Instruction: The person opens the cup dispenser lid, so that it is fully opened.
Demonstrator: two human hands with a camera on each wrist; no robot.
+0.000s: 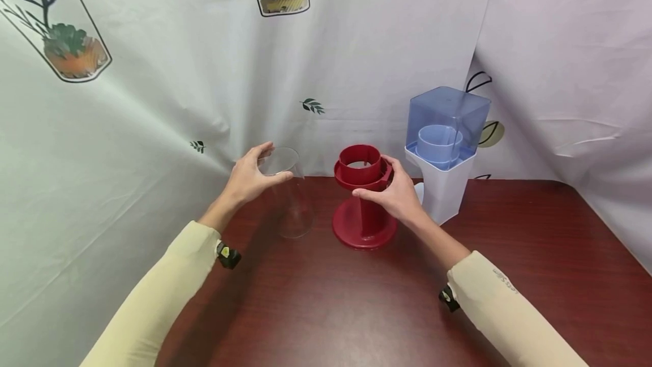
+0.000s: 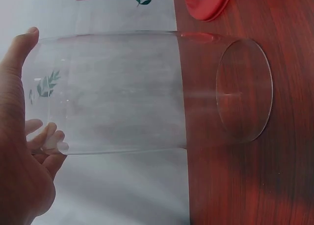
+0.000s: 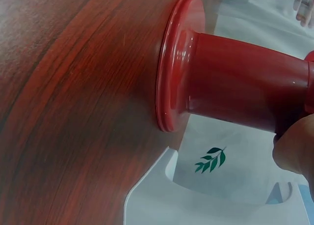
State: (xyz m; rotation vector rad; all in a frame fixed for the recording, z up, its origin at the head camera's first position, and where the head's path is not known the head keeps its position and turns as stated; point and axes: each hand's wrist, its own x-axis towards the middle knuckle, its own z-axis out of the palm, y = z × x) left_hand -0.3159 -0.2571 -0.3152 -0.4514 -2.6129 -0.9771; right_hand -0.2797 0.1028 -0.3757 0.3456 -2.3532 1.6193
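Observation:
My left hand (image 1: 251, 177) grips a clear plastic cylinder (image 1: 291, 203) near its upper rim, thumb on one side and fingers on the other. In the left wrist view the see-through cylinder (image 2: 117, 92) runs from the hand down towards the table, its round lower rim over the wood. A red stand (image 1: 364, 234) with a wide round foot, a column and a ring-shaped top stands to the right of the cylinder. My right hand (image 1: 397, 194) holds that top from the right, the thumb in front. The red column (image 3: 240, 80) shows below this hand in the right wrist view.
Right behind my right hand stands a white dispenser (image 1: 445, 194) with a translucent blue cover (image 1: 448, 103). The dark red wooden table (image 1: 326, 310) meets a white patterned cloth (image 1: 367, 72) at the back and left.

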